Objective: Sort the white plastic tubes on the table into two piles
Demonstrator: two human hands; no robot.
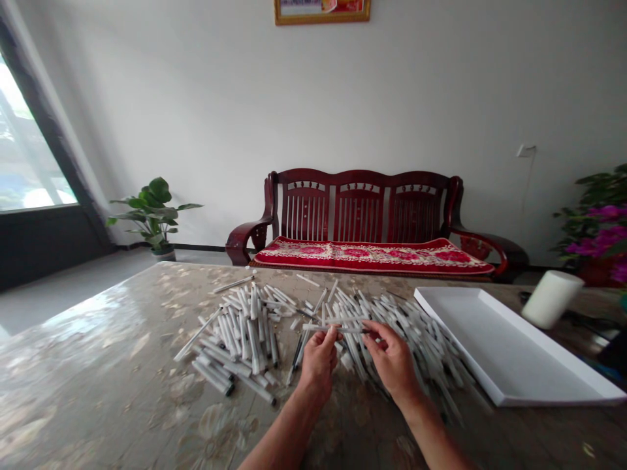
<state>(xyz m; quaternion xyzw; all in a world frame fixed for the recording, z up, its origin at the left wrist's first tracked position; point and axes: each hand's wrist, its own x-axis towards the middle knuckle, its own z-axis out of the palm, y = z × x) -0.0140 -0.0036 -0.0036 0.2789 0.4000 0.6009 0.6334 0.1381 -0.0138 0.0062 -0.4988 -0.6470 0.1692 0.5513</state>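
My right hand [394, 365] hides part of the heap of pens [426, 326] beyond it, and my left hand [318, 362] covers some of the slim pen [350, 330], too blurred for detail. My forearms [281, 427] run off the bottom edge, the top edge crops the framed picture [322, 13], and the right cuts a dark object [616, 352] I can't identify.

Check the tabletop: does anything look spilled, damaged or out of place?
No spill or damage stands out, but the pens lie jumbled in two heaps, and a stray pen lies apart near the far edge of the table.
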